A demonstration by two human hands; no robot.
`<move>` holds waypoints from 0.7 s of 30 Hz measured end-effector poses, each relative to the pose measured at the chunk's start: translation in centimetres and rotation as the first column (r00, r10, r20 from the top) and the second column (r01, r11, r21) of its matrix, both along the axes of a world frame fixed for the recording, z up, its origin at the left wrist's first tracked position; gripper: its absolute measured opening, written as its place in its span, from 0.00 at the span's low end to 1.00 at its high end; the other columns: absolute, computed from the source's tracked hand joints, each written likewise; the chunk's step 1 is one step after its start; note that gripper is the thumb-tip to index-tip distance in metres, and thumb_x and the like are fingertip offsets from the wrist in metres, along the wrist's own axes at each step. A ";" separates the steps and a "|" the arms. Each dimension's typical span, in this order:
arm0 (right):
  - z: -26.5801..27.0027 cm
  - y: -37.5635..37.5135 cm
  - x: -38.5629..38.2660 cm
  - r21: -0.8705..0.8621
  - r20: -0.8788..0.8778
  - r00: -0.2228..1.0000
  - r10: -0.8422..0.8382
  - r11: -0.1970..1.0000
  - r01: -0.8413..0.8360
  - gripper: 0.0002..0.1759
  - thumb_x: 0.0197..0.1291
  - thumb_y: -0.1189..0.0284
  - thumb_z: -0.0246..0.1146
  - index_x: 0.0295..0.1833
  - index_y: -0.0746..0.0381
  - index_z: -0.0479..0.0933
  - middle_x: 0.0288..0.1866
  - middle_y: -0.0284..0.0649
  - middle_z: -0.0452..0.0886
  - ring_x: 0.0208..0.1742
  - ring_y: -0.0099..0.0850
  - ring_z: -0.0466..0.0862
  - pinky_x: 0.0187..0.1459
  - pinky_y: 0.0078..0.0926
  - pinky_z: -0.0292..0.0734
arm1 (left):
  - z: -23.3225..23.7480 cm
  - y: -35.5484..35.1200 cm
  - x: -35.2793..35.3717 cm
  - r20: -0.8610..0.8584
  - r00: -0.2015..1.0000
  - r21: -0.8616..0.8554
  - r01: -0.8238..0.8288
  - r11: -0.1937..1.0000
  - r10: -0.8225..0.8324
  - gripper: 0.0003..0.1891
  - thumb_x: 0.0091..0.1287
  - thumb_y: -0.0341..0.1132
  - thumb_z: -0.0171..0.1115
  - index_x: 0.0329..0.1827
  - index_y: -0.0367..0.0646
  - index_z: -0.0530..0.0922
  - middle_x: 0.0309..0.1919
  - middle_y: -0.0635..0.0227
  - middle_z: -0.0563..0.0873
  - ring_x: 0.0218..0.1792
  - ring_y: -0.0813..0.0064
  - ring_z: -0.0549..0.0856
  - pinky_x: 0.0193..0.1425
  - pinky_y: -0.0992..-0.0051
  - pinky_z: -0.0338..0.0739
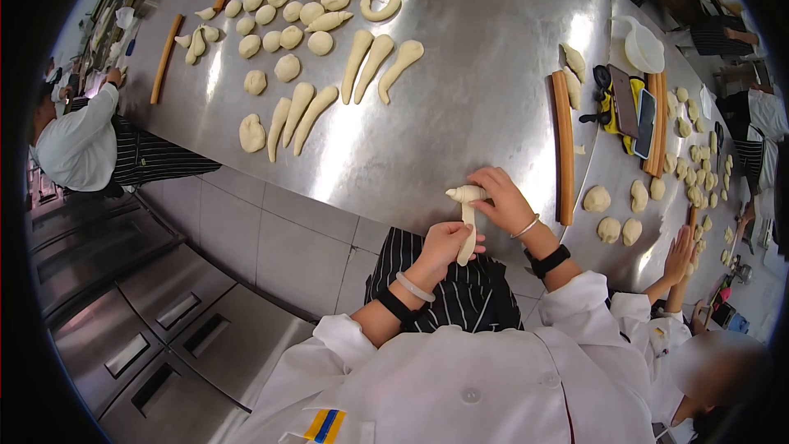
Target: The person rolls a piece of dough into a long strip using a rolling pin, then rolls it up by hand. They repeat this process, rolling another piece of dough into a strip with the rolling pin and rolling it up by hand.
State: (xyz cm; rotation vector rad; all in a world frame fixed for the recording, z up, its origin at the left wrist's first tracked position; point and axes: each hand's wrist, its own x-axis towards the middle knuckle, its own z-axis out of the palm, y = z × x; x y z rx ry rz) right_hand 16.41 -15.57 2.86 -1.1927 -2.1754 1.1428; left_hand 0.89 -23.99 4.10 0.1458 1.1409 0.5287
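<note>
Head camera view: a person's two bare hands hold a partly rolled dough strip (468,215) at the near edge of a steel table (485,74).

The right hand (503,202) has its fingers curled over the rolled upper end; the left hand (450,244), nearly closed, grips the flat tail below, which hangs in front of a striped apron (436,304). Whether the roll touches the table cannot be told. A long wooden rod (564,148) lies just right of the right hand, standing between it and two phones (646,123), with a white bowl (645,49) beyond. Farther up and left lie six tapered dough pieces (297,113), many dough balls (288,68) and a dough ring (366,4). At right, near more dough, are another person's hands (679,255).
</note>
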 end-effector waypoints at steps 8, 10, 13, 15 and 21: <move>0.0 -1.4 0.1 0.080 0.136 0.990 0.036 0.996 -0.047 0.21 0.44 0.73 0.70 0.47 0.61 0.76 0.45 0.41 0.74 0.49 0.41 0.74 0.50 0.36 0.71 | -0.7 -1.0 0.0 -0.006 1.000 0.020 -0.014 1.000 0.014 0.15 0.72 0.35 0.52 0.53 0.30 0.74 0.42 0.58 0.84 0.37 0.70 0.86 0.37 0.77 0.82; 0.4 -1.6 0.0 0.069 0.092 0.995 0.030 0.997 -0.036 0.20 0.45 0.74 0.69 0.47 0.62 0.76 0.45 0.41 0.74 0.48 0.41 0.74 0.50 0.36 0.71 | -0.9 -1.0 -0.1 -0.001 1.000 0.022 -0.008 1.000 0.008 0.15 0.72 0.34 0.51 0.53 0.30 0.74 0.42 0.58 0.84 0.37 0.70 0.86 0.38 0.77 0.82; -0.2 -1.9 0.3 0.043 0.031 0.999 0.018 0.999 -0.019 0.18 0.48 0.76 0.67 0.48 0.62 0.75 0.44 0.41 0.75 0.47 0.42 0.75 0.49 0.35 0.71 | -1.4 -1.3 -0.4 0.008 1.000 0.029 0.002 1.000 -0.002 0.15 0.71 0.33 0.51 0.54 0.30 0.73 0.43 0.58 0.84 0.37 0.69 0.86 0.38 0.77 0.82; -0.2 -2.2 0.3 0.027 0.021 1.000 0.007 1.000 -0.007 0.18 0.49 0.77 0.65 0.48 0.63 0.75 0.43 0.41 0.75 0.46 0.42 0.75 0.49 0.35 0.72 | -1.1 -1.3 -0.5 0.008 1.000 0.027 0.011 1.000 -0.011 0.15 0.71 0.32 0.51 0.55 0.30 0.72 0.43 0.58 0.84 0.37 0.69 0.86 0.39 0.77 0.82; 0.3 -3.3 -0.3 0.031 0.081 0.996 -0.044 0.999 0.041 0.15 0.51 0.78 0.64 0.47 0.64 0.75 0.42 0.43 0.76 0.46 0.42 0.75 0.49 0.35 0.72 | -1.4 -2.0 -0.8 0.027 0.999 0.038 0.017 0.999 -0.018 0.17 0.70 0.32 0.51 0.57 0.32 0.72 0.44 0.59 0.83 0.38 0.70 0.87 0.40 0.78 0.82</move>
